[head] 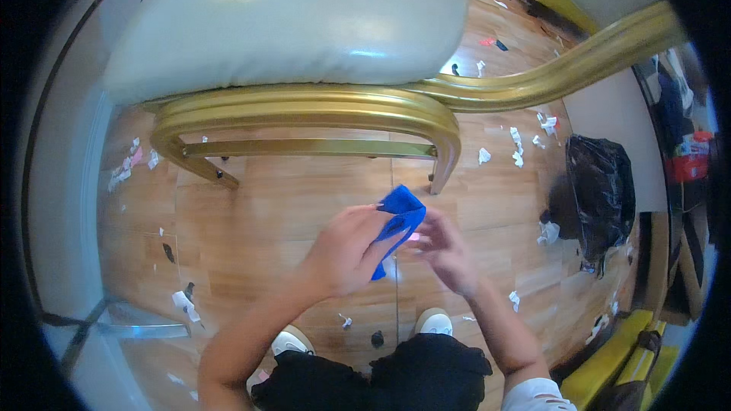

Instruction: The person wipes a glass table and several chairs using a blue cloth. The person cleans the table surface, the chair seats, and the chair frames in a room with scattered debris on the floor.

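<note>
A folded blue cloth (402, 208) is gripped by my left hand (345, 248), its upper end sticking up above the fingers and a lower flap hanging down. My right hand (448, 251) is close against the cloth's right side with fingers curled; it is blurred, so I cannot tell whether the fingertips hold the edge. A small pink spot shows between the right fingers and the cloth, too unclear to name. Both hands are above the wood-patterned floor (274, 200), in front of a chair with a white padded seat (297, 23) and a gold frame (308, 108).
A gold curved rail (559, 77) reaches toward the upper right. A black plastic bag (602, 197) stands at the right, with yellow items (605, 359) below it. Scraps of white paper (185, 305) litter the floor. A pale panel (65, 182) is at the left.
</note>
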Action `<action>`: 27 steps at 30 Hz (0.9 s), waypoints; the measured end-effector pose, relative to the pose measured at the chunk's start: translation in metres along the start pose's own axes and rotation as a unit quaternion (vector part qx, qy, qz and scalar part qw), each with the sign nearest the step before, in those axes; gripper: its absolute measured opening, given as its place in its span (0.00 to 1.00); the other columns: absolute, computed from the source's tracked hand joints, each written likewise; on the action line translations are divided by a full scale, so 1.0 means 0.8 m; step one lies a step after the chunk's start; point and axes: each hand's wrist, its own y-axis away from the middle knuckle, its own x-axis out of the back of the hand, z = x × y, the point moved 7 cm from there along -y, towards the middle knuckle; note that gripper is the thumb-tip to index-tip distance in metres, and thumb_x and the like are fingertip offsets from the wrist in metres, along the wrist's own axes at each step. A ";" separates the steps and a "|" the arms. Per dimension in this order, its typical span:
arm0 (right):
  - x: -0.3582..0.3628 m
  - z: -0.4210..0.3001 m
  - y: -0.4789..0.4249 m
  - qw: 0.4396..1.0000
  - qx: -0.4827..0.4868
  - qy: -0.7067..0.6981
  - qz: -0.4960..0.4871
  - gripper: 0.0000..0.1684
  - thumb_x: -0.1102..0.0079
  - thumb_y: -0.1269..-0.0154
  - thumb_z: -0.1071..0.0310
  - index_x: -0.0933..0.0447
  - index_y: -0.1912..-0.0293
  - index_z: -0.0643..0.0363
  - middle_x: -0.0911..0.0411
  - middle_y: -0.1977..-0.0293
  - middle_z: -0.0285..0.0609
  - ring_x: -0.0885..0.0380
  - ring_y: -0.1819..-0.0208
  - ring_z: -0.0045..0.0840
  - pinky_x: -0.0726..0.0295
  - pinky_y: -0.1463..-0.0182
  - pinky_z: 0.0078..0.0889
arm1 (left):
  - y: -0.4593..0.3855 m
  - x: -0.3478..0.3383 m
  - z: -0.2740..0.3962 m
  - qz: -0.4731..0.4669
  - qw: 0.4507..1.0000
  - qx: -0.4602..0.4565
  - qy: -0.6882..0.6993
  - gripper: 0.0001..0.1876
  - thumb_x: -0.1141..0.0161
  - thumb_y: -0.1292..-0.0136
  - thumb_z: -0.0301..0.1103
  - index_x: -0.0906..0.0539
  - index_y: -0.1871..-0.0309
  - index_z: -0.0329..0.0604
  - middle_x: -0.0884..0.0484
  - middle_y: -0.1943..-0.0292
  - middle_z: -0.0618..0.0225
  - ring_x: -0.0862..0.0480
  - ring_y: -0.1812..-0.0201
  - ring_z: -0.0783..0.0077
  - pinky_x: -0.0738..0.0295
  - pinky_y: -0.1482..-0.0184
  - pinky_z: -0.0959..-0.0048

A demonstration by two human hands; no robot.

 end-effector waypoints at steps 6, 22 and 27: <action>0.003 -0.031 0.029 0.996 -0.087 0.026 -0.016 0.35 0.55 0.45 0.80 0.46 0.36 0.55 0.28 0.63 0.41 0.26 0.60 0.23 0.26 0.62 0.22 | 0.011 0.018 0.022 -0.096 0.989 -0.098 -0.057 0.14 0.41 0.48 0.31 0.22 0.56 0.42 0.19 0.61 0.61 0.21 0.57 0.59 0.29 0.52 0.63; -0.102 -0.084 -0.062 0.558 0.303 0.768 0.078 0.42 0.45 0.52 0.74 0.46 0.35 0.62 0.34 0.48 0.60 0.30 0.54 0.50 0.28 0.53 0.43 | 0.018 -0.040 -0.100 0.059 0.833 0.285 0.471 0.18 0.57 0.30 0.42 0.26 0.46 0.41 0.23 0.57 0.68 0.24 0.56 0.78 0.29 0.53 0.77; -0.134 -0.107 -0.087 0.530 0.311 0.788 0.044 0.37 0.43 0.55 0.74 0.39 0.42 0.63 0.28 0.54 0.53 0.25 0.59 0.40 0.24 0.59 0.37 | 0.023 -0.058 -0.101 0.081 0.787 0.314 0.524 0.16 0.53 0.31 0.42 0.24 0.51 0.39 0.21 0.60 0.68 0.23 0.59 0.79 0.29 0.56 0.78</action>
